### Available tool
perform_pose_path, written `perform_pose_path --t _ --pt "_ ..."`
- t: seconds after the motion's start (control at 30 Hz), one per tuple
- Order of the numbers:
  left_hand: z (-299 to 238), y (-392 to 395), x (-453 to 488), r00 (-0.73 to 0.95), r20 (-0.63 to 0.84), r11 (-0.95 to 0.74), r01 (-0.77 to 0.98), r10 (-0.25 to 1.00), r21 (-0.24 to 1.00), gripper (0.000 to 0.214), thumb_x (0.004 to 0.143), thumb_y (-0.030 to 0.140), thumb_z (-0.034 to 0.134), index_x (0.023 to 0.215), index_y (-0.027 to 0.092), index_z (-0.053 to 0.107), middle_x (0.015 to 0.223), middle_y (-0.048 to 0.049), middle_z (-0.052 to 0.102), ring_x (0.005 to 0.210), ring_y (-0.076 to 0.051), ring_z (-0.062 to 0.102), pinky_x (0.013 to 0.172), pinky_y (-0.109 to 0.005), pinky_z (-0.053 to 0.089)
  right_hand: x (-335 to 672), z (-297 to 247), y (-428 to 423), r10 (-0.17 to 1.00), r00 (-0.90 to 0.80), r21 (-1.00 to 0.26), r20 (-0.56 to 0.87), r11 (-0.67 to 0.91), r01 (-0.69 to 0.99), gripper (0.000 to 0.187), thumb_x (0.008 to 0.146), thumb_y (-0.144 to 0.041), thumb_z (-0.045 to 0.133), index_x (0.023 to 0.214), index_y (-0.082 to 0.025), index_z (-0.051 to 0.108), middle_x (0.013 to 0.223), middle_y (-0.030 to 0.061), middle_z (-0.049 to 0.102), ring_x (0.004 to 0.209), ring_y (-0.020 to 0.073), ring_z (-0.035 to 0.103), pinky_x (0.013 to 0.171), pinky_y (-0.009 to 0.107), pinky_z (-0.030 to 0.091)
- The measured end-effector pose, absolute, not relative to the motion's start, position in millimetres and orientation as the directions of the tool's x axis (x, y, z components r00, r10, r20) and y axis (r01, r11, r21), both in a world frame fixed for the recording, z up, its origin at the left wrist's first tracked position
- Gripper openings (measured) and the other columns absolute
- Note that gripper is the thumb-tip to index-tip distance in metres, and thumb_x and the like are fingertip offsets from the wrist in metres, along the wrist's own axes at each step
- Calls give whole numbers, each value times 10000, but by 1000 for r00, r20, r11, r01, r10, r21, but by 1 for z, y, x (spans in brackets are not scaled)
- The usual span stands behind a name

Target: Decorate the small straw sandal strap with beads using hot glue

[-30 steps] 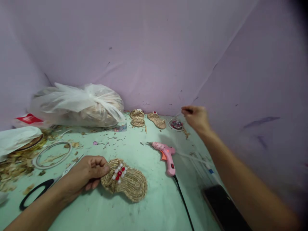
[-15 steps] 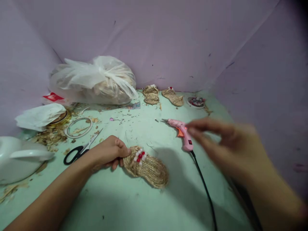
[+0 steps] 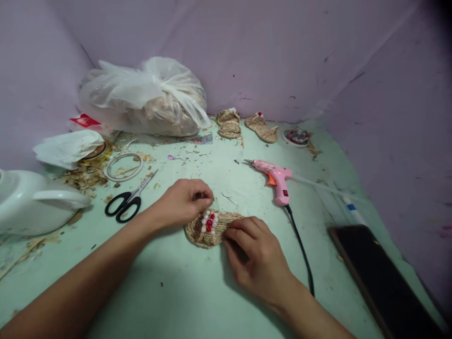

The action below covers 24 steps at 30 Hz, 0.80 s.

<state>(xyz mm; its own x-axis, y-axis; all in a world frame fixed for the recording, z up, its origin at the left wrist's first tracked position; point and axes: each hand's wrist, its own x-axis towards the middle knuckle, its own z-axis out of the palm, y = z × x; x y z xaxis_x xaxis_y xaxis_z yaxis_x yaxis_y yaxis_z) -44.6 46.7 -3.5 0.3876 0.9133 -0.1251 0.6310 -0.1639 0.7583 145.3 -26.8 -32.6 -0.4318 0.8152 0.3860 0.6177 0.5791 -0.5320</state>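
Note:
A small slipper of coiled straw-coloured rope [image 3: 197, 238] lies on the table with its toe end to the left. Across its strap sits a cluster of white and red beads [image 3: 209, 222]. My right hand [image 3: 259, 252] grips the slipper's right part from the side, hiding the heel. At the upper edge of the toe, my left hand [image 3: 185, 200] is closed, thumb and forefinger pinched just above the strap. Whatever is between those fingertips is too small to make out. A pink glue gun [image 3: 278, 176] with an orange trigger rests beyond my right hand.
Black-handled scissors [image 3: 129, 202], a tape ring [image 3: 123, 167] and a white jug [image 3: 38, 202] are on the left. A stuffed plastic bag [image 3: 148, 99], more slippers [image 3: 261, 128] and a bead dish [image 3: 296, 137] stand at the back. A dark phone [image 3: 381, 282] lies right, near the glue gun's cord [image 3: 300, 249].
My right hand has come in from beside the glue gun and taken hold of the slipper. My left hand has shifted from the toe tip to its upper edge. The slipper has turned slightly.

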Motion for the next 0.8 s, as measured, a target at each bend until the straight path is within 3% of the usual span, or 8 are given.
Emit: perform_pose_path --t 0.13,0.23,0.4,0.57,0.8 --pt "-14 56 -37 437 -202 -63 520 877 852 120 695 210 552 672 136 643 651 -5 616 621 -125 526 590 -225 396 142 -35 -29 813 -404 -531 419 580 618 134 731 -96 561 823 -141 647 822 89 644 784 207 567 688 361 481" --pt "-13 68 -36 574 -315 11 470 756 882 231 739 300 539 609 126 617 515 22 495 498 -93 416 495 -220 326 142 -33 -29 816 -404 -518 414 576 633 130 734 -98 560 809 -156 649 806 82 649 765 209 570 674 370 474" --pt "-12 85 -33 703 -384 -35 502 599 864 273 747 343 534 614 124 629 525 13 480 485 -94 384 490 -229 327 143 -33 -27 817 -429 -511 385 576 638 133 752 -100 551 822 -168 641 827 81 657 769 211 558 690 388 466" --pt "-11 87 -32 717 -398 -76 529 572 845 252 711 324 564 560 126 606 598 -19 538 566 -123 463 524 -224 369 141 -36 -26 818 -400 -534 413 574 621 124 743 -85 542 773 -171 626 800 74 654 750 200 546 678 375 466" --pt "-10 87 -30 712 -416 -62 540 566 839 252 705 331 554 560 128 591 584 -9 518 545 -117 445 538 -232 366 136 -38 -24 869 -344 -609 356 495 620 109 683 -84 550 655 -180 593 800 64 642 748 207 535 666 378 449"
